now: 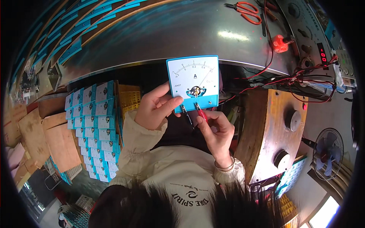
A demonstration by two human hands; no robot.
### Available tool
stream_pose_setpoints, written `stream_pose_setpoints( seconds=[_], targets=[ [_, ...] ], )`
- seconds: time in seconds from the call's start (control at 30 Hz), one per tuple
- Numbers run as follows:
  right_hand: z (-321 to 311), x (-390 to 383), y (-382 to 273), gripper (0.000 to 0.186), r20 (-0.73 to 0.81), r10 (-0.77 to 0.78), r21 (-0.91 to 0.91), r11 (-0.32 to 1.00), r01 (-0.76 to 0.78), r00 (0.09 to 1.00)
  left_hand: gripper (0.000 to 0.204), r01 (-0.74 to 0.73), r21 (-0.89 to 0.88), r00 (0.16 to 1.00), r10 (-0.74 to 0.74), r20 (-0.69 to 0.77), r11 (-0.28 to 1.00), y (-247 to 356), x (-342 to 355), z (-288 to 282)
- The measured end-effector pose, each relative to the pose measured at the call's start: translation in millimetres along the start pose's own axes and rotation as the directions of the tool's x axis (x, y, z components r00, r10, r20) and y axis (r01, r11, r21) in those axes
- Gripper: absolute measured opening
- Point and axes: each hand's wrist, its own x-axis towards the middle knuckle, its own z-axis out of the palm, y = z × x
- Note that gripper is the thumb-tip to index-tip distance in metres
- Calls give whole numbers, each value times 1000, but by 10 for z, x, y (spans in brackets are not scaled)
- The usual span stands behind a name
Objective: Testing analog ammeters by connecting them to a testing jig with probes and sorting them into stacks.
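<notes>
An ammeter (194, 72) with a white dial face and blue frame is held up in front of me, just off the bench edge. My left hand (156, 108) is closed around its left side and lower left corner, thumb at the front. At the lower edge, my right hand (218, 133) pinches a red alligator clip (201, 114) whose tip meets the meter. A black alligator clip (186, 113) hangs at the lower edge, left of the red one. The meter's needle slants toward the right end of the scale. Behind the meter, part of my left fingers is hidden.
Ahead lies a metal bench (159, 38) with red-handled scissors (249, 13) and a red-handled tool (280, 44). Red wires (281, 78) run to a lit tester (313, 41). Stacked meters (93, 121) stand left; a wooden box with knobs (272, 133) and a fan (327, 154) stand right.
</notes>
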Motion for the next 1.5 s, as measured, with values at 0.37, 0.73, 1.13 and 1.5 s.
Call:
stream_pose_setpoints(
  seconds=[0.37, 0.73, 1.13, 1.5],
  targets=[
    [-414, -15, 223, 16, -68, -86, -102, 992, 79, 994, 48, 39, 86, 999, -37, -26, 996, -241, 167, 378],
    [-847, -86, 37, 19, -89, -157, -211, 968, 136, 983, 42, 52, 68, 997, -48, -58, 996, -255, 194, 875],
    [-1213, -269, -485, 19, -102, -214, -424, 893, 152, 972, 41, 39, 62, 999, -39, -6, 997, -14, 71, 1337],
    [333, -415, -691, 19, 78, -212, -529, 819, 221, 974, 30, -373, 103, 820, 379, -428, 922, -70, -598, 420]
  ],
)
